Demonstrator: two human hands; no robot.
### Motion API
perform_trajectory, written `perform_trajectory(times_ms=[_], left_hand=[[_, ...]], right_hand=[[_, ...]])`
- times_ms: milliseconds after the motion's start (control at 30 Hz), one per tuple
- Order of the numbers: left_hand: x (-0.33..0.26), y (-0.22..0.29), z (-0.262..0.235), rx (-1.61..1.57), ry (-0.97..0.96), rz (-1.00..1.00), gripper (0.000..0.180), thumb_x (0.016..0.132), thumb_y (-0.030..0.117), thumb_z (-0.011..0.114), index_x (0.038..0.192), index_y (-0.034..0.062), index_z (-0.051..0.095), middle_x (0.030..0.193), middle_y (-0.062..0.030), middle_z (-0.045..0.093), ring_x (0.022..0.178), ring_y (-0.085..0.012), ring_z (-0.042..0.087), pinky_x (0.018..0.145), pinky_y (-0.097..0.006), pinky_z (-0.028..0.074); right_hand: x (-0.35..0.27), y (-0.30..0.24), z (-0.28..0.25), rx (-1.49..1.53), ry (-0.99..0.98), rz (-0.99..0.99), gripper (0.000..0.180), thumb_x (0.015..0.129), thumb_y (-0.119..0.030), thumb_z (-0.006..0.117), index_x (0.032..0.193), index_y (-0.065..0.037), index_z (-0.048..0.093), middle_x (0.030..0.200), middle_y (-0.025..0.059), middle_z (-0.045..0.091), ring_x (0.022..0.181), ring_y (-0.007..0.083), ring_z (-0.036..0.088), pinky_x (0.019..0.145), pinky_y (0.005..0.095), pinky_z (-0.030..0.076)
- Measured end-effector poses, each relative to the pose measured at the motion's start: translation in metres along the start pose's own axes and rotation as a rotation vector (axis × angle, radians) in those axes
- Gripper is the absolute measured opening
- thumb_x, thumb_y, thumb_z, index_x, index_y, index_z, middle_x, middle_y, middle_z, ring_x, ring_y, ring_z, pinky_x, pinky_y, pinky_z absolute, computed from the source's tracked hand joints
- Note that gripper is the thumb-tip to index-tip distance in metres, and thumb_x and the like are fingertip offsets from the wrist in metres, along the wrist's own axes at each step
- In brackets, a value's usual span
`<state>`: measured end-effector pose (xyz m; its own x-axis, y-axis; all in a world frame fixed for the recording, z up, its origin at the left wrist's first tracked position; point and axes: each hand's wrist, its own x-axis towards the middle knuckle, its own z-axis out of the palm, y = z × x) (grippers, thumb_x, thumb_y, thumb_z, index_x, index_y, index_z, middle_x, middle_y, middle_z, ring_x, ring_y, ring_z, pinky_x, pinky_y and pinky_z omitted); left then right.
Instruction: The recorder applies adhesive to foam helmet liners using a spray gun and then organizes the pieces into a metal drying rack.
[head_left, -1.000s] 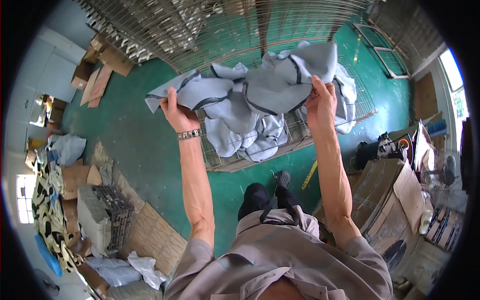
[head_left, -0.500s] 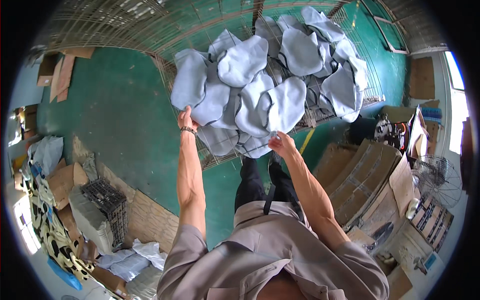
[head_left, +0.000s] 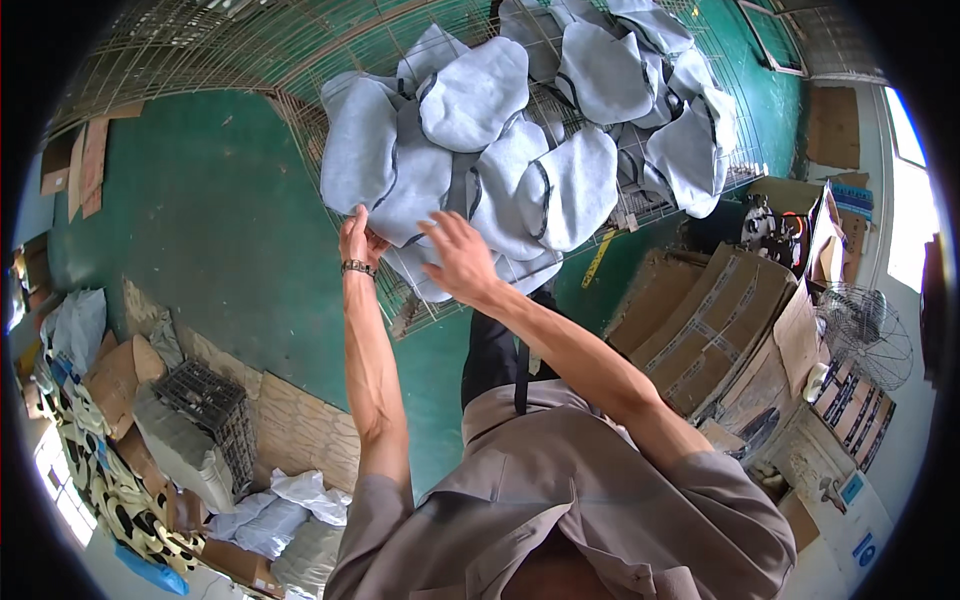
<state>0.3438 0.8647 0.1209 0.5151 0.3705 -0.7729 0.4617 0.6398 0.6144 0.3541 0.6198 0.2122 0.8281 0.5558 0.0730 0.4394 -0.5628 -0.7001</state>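
Note:
Light grey, pouch-like fabric pieces with dark edging lie in a loose pile on a wire rack (head_left: 412, 322). At the pile's near left corner, my left hand (head_left: 358, 238) has its fingers closed at the lower edge of the leftmost grey fabric piece (head_left: 357, 150). My right hand (head_left: 462, 258) is open, fingers spread, just right of the left one. It hovers over or touches the near edge of a neighbouring fabric piece (head_left: 415, 185); contact is hard to judge. Another piece (head_left: 570, 190) rests farther right on the pile.
Flattened cardboard boxes (head_left: 715, 315) lean at the right, with a wire-caged fan (head_left: 865, 335) beyond them. To the left, a black plastic crate (head_left: 205, 410) sits among cartons and bags on the green floor (head_left: 220, 230). Wire mesh (head_left: 200, 60) spans the far left.
My right hand has left the near middle edge of the pile and swung left, its fingers now spread. My left hand stays at the leftmost piece. The view has shifted slightly.

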Motion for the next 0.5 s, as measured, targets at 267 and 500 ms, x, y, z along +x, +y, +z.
perform_trajectory(times_ms=[267,500], left_hand=[[0.006,0.019,-0.015,0.27,-0.036,-0.112,0.062,0.091,0.054,0.077,0.13,0.0109,0.056,0.116,-0.0137,0.067,0.094,-0.0272,0.069,0.072,-0.045,0.063],[0.02,0.024,-0.022,0.508,0.223,-0.008,0.068,0.077,0.056,0.088,0.12,0.0079,0.067,0.12,-0.0108,0.065,0.093,-0.0255,0.064,0.073,-0.045,0.06]], right_hand=[[0.031,0.014,0.053,-0.492,-0.245,-0.103,0.049,0.091,-0.016,0.06,0.14,-0.021,0.059,0.148,0.0125,0.048,0.138,0.0324,0.045,0.088,0.0421,0.05],[0.024,0.026,0.064,-0.418,-0.226,-0.062,0.048,0.094,-0.017,0.057,0.141,-0.024,0.061,0.15,0.0099,0.048,0.139,0.0298,0.045,0.089,0.0408,0.051]])
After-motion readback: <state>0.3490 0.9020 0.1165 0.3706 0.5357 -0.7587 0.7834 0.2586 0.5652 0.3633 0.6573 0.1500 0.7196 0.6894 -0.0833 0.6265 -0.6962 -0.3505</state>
